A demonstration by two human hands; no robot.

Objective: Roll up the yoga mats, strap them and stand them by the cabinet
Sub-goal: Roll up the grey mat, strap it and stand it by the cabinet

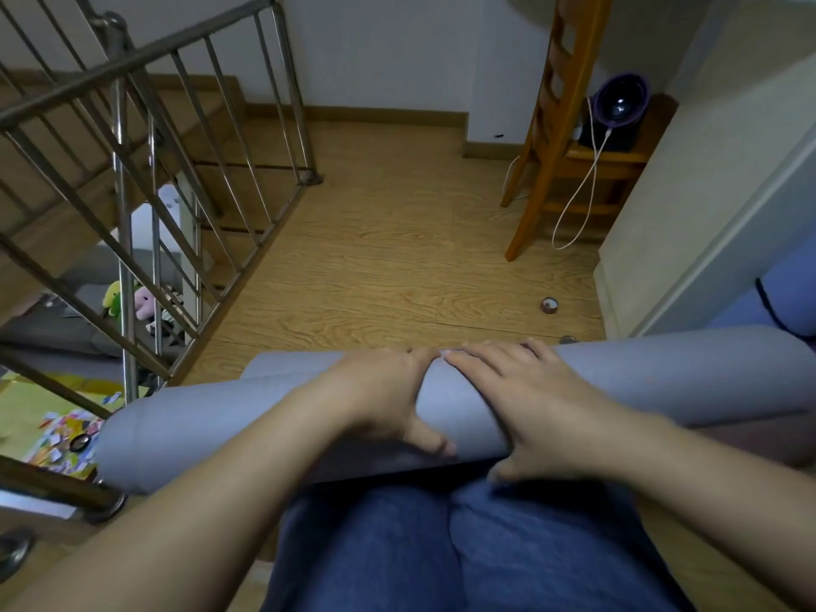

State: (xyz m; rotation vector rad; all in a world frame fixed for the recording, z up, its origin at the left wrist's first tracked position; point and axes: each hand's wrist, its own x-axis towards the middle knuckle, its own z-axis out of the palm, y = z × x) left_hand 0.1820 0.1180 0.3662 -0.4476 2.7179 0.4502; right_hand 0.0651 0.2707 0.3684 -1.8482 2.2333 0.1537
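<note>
A grey yoga mat (pixel 198 421) lies rolled into a thick tube across the floor in front of my knees, a short flap of it still flat on the far side. My left hand (pixel 379 390) presses on top of the roll near its middle, thumb hooked under the near side. My right hand (pixel 525 399) lies beside it, fingers spread over the roll, thumb at the near edge. The fingertips of both hands almost touch. A second, bluish mat (pixel 781 298) with a dark strap round it lies at the right edge, partly hidden by the white cabinet (pixel 689 205).
A metal stair railing (pixel 145 205) borders the floor on the left, with a drop to a lower level holding toys. A wooden ladder (pixel 547 125) leans by the wall at the back right. A white cable (pixel 578 196) hangs there. A tape roll (pixel 549 305) lies on the wooden floor.
</note>
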